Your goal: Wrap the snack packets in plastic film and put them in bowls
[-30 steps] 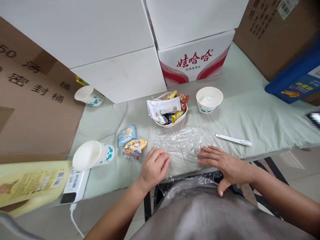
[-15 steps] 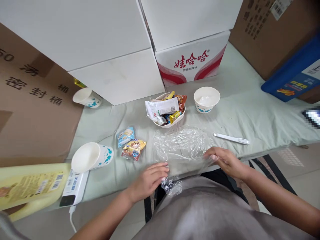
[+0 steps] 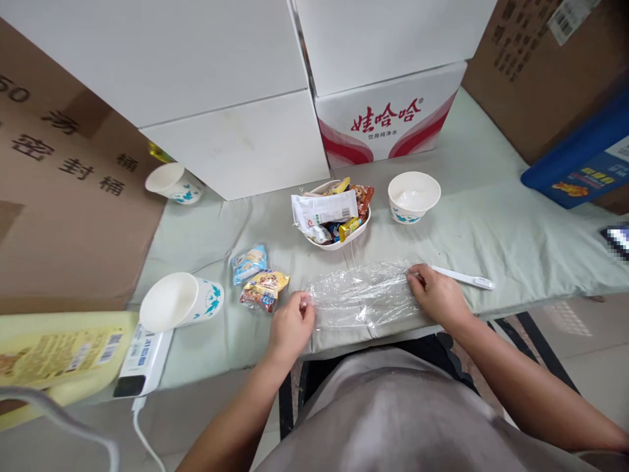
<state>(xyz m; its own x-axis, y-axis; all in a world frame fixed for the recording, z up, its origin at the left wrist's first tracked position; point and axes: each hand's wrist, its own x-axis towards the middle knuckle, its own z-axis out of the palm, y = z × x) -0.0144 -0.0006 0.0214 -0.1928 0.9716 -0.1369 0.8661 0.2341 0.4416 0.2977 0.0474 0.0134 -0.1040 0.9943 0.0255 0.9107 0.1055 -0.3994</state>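
Observation:
A crinkled sheet of clear plastic wrap (image 3: 363, 296) lies folded flat on the pale green table cover (image 3: 491, 229) near the front edge. My left hand (image 3: 291, 324) pinches its left end with closed fingers. My right hand (image 3: 436, 296) pinches its right end, fingers curled. Behind the wrap stands a white bowl (image 3: 339, 241) heaped with snack packets, and to its right an empty white paper bowl (image 3: 413, 195). A white pen (image 3: 464, 278) lies just right of my right hand.
Two snack packets (image 3: 258, 278) lie left of the wrap. A paper cup (image 3: 181, 308) lies on its side at the left, another (image 3: 173, 183) further back. White cartons (image 3: 236, 98) and a red-printed carton (image 3: 393, 118) line the back. Brown cardboard (image 3: 59, 196) stands left; a yellow jug (image 3: 54, 357) and white device (image 3: 142, 360) lie at front left.
The wrap was spread wide with my hands flat on its near edge. Both hands gathered the hanging edge, brought it up onto the table, and now pinch the ends of a narrower folded strip.

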